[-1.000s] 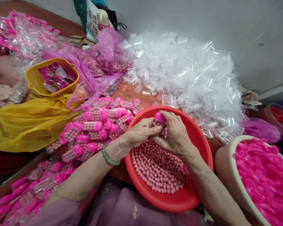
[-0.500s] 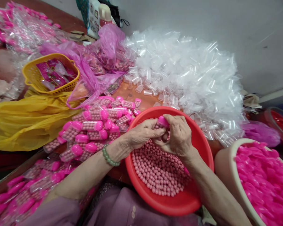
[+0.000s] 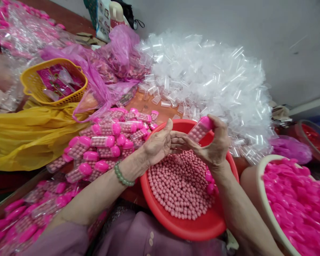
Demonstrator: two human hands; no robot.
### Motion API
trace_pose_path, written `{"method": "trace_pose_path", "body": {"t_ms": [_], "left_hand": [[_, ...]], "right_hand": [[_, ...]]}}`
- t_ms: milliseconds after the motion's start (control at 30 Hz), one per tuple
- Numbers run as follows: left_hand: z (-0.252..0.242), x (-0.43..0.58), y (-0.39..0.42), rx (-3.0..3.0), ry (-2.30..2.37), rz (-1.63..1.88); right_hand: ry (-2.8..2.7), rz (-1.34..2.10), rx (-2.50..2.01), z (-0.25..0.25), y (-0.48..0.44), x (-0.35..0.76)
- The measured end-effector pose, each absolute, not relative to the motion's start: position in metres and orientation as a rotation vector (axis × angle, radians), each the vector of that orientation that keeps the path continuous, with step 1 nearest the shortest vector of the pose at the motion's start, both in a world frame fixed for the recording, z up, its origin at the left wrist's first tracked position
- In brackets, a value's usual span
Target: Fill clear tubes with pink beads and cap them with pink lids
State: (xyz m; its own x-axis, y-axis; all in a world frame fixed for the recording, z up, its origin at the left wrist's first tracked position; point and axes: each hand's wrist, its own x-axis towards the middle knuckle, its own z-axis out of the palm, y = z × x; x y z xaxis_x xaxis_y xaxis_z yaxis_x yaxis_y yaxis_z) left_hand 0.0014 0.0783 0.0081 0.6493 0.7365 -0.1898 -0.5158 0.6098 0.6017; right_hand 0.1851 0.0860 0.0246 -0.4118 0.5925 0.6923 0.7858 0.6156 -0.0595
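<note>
My right hand [image 3: 217,147] grips a small clear plastic jar [image 3: 199,131] by its bright pink cap. Pink beads fill the jar, which is tilted above the far rim of a red basin [image 3: 160,220]. Beside it, my left hand [image 3: 161,144] is open with the fingers stretched toward the right hand; I see nothing in it. Loose pink beads [image 3: 176,188] cover much of the basin's bottom. A few pink caps [image 3: 210,186] lie among them near my right wrist. Left of the basin is a pile of filled, capped jars [image 3: 102,141].
Empty clear jars [image 3: 208,81] are heaped against the wall. A cream bucket [image 3: 256,185] of pink caps [image 3: 296,202] stands at the right. To the left are a yellow basket [image 3: 56,101], a yellow bag [image 3: 29,138] and a purple plastic bag [image 3: 122,46].
The capped jar was between both hands over the basin. My left hand has let go and opened, while my right hand has lifted the jar up and to the right.
</note>
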Motion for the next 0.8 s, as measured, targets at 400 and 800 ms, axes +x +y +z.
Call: {"method": "trace_pose_path", "body": {"t_ms": [400,800], "left_hand": [[0.013,0.006,0.082,0.602,0.528,0.703],[0.013,0.039,0.055,0.553,0.996,1.115]], "right_hand": [[-2.384,-0.329,-0.816,0.012,0.090,0.180],[-2.467,-0.420,-0.643,0.019,0.070,0.172]]}}
